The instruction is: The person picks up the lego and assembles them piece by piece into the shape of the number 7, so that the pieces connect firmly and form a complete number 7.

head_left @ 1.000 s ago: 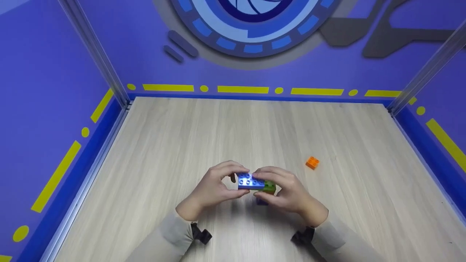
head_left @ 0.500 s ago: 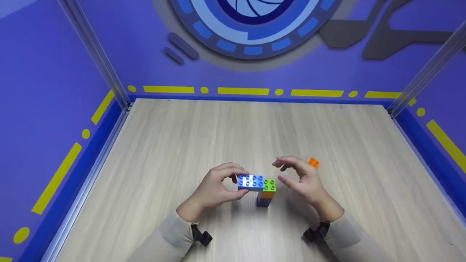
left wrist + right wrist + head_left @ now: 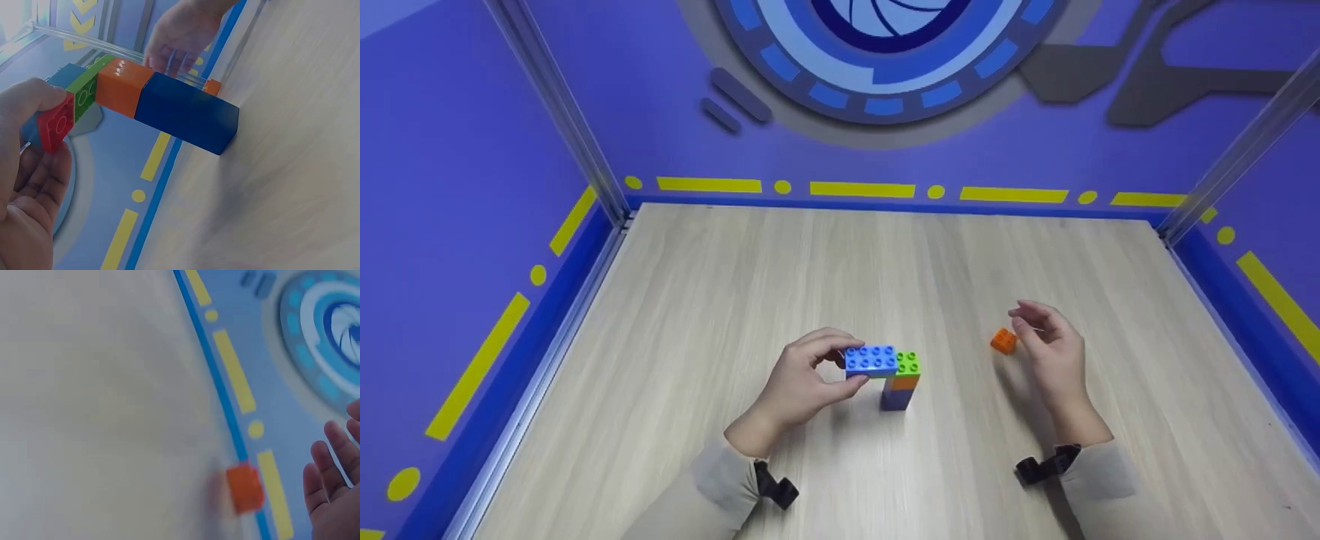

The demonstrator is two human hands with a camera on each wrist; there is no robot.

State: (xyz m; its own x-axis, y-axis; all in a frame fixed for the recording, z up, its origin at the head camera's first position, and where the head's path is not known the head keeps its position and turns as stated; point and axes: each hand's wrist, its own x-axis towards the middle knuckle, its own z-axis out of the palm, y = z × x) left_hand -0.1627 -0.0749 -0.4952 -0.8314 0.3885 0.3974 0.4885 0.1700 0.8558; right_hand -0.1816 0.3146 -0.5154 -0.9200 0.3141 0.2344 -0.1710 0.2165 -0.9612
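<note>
My left hand (image 3: 802,382) pinches the left end of a joined toy-brick build between thumb and fingers. On top of the build lies a long blue brick (image 3: 871,361), overlapping a green brick (image 3: 909,364). Below the green one's right end, an orange brick (image 3: 901,383) and a dark blue section (image 3: 895,399) form a column. The left wrist view shows a red brick (image 3: 55,125) fixed under the green, beside my thumb. My right hand (image 3: 1056,360) hovers with loosely bent fingers just right of a loose orange brick (image 3: 1003,341) and holds nothing.
The wood-grain table (image 3: 780,262) is enclosed by a purple-blue back wall (image 3: 660,142) and side walls with yellow markings. Metal posts (image 3: 559,112) stand at the back corners. A black wrist mount (image 3: 775,486) sits on each wrist.
My right hand has let go of the build and moved right to beside the loose orange brick. The left hand keeps its pinch; the build has shifted slightly away and left.
</note>
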